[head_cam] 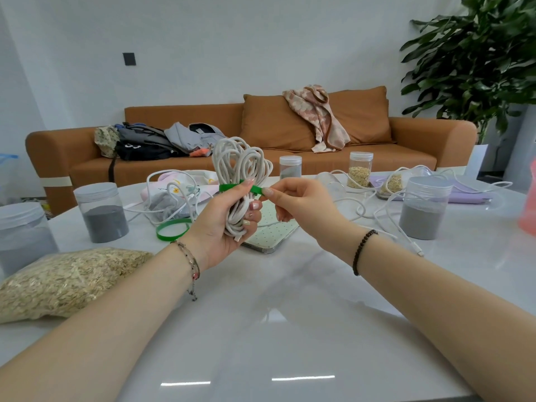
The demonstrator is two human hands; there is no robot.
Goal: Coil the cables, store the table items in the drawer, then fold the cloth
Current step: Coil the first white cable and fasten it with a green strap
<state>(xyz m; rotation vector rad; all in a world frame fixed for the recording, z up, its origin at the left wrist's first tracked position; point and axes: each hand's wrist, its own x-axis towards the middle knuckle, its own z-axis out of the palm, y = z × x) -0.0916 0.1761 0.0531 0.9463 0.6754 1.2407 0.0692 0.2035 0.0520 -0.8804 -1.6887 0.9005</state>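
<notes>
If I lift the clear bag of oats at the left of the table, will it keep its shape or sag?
The bag of oats will probably sag: it lies flat and slumped on the table. It looks well filled, so likely rather heavy. Its glossy film may slip.

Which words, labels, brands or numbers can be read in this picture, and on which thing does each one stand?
No text here can be read.
Black bag on the sofa: white marks, too blurred to read.
Grey garment beside it: a small label, too small to read.
</notes>
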